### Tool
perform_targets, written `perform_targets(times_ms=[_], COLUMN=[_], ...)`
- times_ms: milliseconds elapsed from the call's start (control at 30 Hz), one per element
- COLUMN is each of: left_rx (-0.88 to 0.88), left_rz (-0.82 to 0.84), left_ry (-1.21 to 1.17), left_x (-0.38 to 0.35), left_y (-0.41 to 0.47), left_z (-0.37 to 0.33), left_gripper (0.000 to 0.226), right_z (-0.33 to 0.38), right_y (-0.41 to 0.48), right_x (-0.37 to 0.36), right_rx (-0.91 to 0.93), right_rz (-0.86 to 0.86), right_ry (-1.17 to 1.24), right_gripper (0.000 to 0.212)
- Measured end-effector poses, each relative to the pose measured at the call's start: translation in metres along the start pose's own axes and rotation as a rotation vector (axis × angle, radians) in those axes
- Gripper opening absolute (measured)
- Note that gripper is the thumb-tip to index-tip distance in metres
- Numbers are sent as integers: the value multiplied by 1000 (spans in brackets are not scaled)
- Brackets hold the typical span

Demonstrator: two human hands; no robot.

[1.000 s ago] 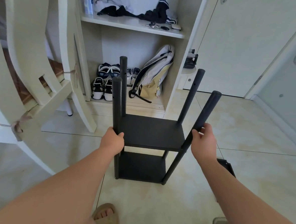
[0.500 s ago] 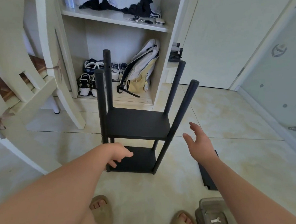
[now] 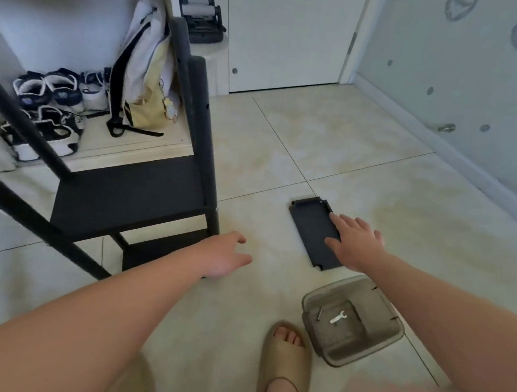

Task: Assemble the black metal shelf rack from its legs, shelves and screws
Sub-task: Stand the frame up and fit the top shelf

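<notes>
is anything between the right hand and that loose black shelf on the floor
Nothing visible is in the way. The right hand is open and already over the near end of the loose shelf, which lies flat on bare tile. The clear tray with the wrench sits nearer the person, off to the side.

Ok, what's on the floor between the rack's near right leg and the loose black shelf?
Nothing: in the head view only bare tile floor separates the leg from the loose shelf, where the right hand rests.
</notes>
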State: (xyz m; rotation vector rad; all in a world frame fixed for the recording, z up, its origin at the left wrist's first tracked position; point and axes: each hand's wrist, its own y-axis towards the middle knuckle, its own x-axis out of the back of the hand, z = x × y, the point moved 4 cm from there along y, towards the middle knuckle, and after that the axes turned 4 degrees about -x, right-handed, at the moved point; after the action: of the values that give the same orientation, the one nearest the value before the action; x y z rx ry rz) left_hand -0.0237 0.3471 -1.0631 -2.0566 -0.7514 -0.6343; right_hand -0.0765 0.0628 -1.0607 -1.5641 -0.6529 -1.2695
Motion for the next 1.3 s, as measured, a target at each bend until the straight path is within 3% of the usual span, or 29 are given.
perform_targets(times_ms=[367, 733, 800, 867, 900, 967, 1033, 1100, 1200, 1300], left_rx=[-43, 206, 239, 245, 255, 312, 359, 402, 398, 362], left_rz=[157, 158, 152, 153, 144, 133, 142, 95, 28, 53], left_ry=[-128, -520, -618, -742, -807, -919, -990, -1022, -1043, -1054], left_x=[-110, -191, -201, -211, -213, -216, -212, -202, -178, -147], left_y=[148, 263, 275, 285, 286, 291, 290, 288, 275, 245], left_z=[-52, -64, -68, -72, -75, -77, -79, -77, -78, -89], left_gripper=[55, 79, 67, 20, 12, 18, 4, 13, 6, 27], right_z=[-101, -144, -147, -146, -145, -142, -141, -140, -136, -133], right_y=[125, 212, 221, 228, 230, 230, 227, 222, 208, 181], right_x=[-96, -178, -190, -198, -200, -198, -193, -187, -177, -155], right_rx=[-128, -221, -243, -254, -253, -267, -314, -363, -388, -399], right_rz=[147, 262, 297, 294, 273, 224, 201, 188, 200, 209], right_ry=[174, 446, 556, 659, 706, 786, 813, 830, 1056, 1236], right_gripper=[57, 64, 65, 59, 58, 64, 73, 64, 42, 36])
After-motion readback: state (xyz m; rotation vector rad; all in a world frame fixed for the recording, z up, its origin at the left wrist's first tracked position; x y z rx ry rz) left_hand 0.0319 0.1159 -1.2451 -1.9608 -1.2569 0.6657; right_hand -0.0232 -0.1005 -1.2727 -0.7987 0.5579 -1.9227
